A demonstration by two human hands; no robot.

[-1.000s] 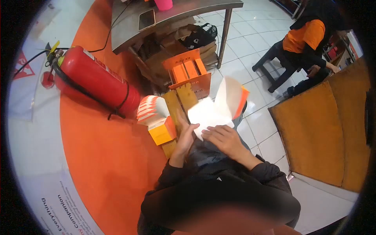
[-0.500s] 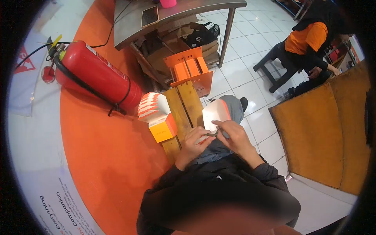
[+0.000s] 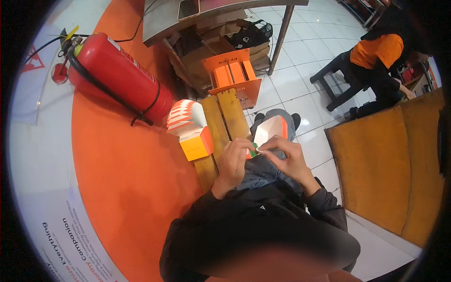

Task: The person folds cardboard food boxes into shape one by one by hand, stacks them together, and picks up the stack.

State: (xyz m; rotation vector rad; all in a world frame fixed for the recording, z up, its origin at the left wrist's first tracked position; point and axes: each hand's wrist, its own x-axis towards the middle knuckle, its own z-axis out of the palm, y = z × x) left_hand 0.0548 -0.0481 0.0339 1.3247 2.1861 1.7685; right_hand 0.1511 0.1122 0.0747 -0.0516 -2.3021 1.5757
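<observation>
A small paperboard food box [image 3: 270,128], white inside with an orange-red outer edge, stands open over my lap. My left hand [image 3: 232,162] pinches its near left side, where a green and white patch shows between the fingers. At the near edge, the thumb and forefinger of my right hand [image 3: 290,159] are closed on a thin white flap. My fingers hide the lower part of the box. Left of my hands, a stack of nested boxes [image 3: 196,146] with yellow and orange sides and zigzag-striped tops rests on the slatted wooden bench [image 3: 213,113].
A red fire extinguisher [image 3: 120,75] stands at the left on an orange surface [image 3: 122,188]. Ahead are a metal table [image 3: 225,5] with a phone [image 3: 189,8] and an orange carton [image 3: 232,75] below. A brown panel [image 3: 376,164] and a seated person [image 3: 376,51] are at right.
The box has turned in my hands, and a green patch now shows by my left fingers. My right fingers have shifted onto the white flap. The whole view has moved slightly.
</observation>
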